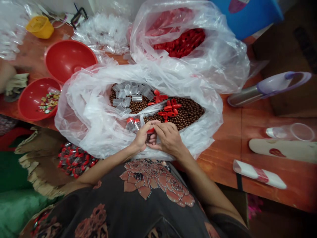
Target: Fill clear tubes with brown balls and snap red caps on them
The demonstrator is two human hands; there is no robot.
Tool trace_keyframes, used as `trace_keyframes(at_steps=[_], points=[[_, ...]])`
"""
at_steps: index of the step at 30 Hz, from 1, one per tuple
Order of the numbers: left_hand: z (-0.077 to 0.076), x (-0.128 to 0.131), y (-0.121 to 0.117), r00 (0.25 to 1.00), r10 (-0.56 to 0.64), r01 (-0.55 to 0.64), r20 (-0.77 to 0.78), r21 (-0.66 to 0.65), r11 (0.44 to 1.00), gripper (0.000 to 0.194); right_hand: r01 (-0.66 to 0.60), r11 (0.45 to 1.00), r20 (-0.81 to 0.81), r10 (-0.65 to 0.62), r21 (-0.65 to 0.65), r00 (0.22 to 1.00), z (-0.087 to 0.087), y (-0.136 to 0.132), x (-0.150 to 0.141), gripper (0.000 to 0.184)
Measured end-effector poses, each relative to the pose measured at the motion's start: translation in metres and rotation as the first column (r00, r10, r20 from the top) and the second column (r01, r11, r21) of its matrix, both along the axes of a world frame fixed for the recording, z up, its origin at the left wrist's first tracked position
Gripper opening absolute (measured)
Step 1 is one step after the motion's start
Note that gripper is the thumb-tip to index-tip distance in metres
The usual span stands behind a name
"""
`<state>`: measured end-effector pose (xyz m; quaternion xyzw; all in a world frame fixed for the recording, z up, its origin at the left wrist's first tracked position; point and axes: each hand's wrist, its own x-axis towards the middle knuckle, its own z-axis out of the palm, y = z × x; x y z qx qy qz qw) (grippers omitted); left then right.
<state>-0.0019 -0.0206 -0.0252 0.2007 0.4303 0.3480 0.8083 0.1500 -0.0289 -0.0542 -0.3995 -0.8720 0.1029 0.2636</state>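
My left hand [143,136] and my right hand [169,136] meet at the front of an open plastic bag [84,99]. Between them is a small clear jar with a red cap [150,131], mostly covered by fingers; both hands close around it. Just left of my hands, more red-capped jars [133,124] lie on the plastic. Inside the bag are many brown balls [189,114], with clear empty tubes [127,94] on the left and loose red caps [170,108] nearer the middle.
Behind sits a bag of red caps [182,43]. Red bowls [70,59] stand left, one with small colourful pieces [49,101]. Below left, a cardboard box [37,165] holds filled jars [75,160]. A flask [247,94] lies right, near a plastic cup [300,131].
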Motion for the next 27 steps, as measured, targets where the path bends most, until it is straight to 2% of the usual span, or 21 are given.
trace_keyframes(at_steps=[3,5,12,16,19,22,24,25,26,27], points=[[0.004,-0.005,0.0,0.999,0.044,-0.044,0.003,-0.01,0.999,0.052,-0.066,0.994,-0.004,0.066,0.082,0.998,-0.001,0.003,-0.004,0.046],[0.005,-0.011,0.001,0.998,0.053,-0.052,0.022,-0.02,0.998,0.052,-0.076,0.99,-0.041,0.081,0.116,0.996,-0.001,0.003,-0.009,0.046],[0.005,-0.028,0.009,0.998,0.032,-0.031,0.057,-0.021,0.999,0.052,-0.02,1.0,-0.155,0.019,-0.009,0.988,0.002,0.002,-0.026,0.065],[0.005,-0.023,0.009,0.999,0.037,-0.038,-0.017,-0.07,0.997,0.054,-0.071,0.996,-0.122,0.065,-0.049,0.99,0.002,0.006,-0.029,0.069],[0.002,-0.019,0.002,0.995,0.036,-0.043,-0.092,-0.077,0.996,0.053,-0.119,0.993,-0.102,0.116,-0.022,0.988,0.001,0.007,-0.031,0.066],[-0.003,-0.028,0.002,0.963,-0.008,0.021,-0.271,0.043,0.999,0.051,-0.146,0.989,-0.106,0.145,0.0,0.984,0.0,0.006,-0.034,0.06],[-0.004,-0.044,0.012,0.86,-0.056,0.183,-0.507,0.204,0.962,0.046,-0.111,0.993,-0.105,0.106,-0.036,0.989,-0.001,0.005,-0.038,0.06],[-0.003,-0.055,0.019,0.761,-0.046,0.295,-0.647,0.282,0.913,0.042,-0.089,0.994,-0.094,0.083,-0.069,0.992,-0.001,0.004,-0.04,0.062],[-0.001,-0.067,0.028,0.628,0.02,0.397,-0.778,0.342,0.852,0.038,-0.075,0.992,-0.074,0.067,-0.103,0.995,-0.001,0.002,-0.043,0.065],[0.001,-0.079,0.038,0.47,0.139,0.478,-0.871,0.384,0.79,0.037,-0.075,0.989,-0.052,0.068,-0.13,0.996,0.0,0.002,-0.046,0.069]])
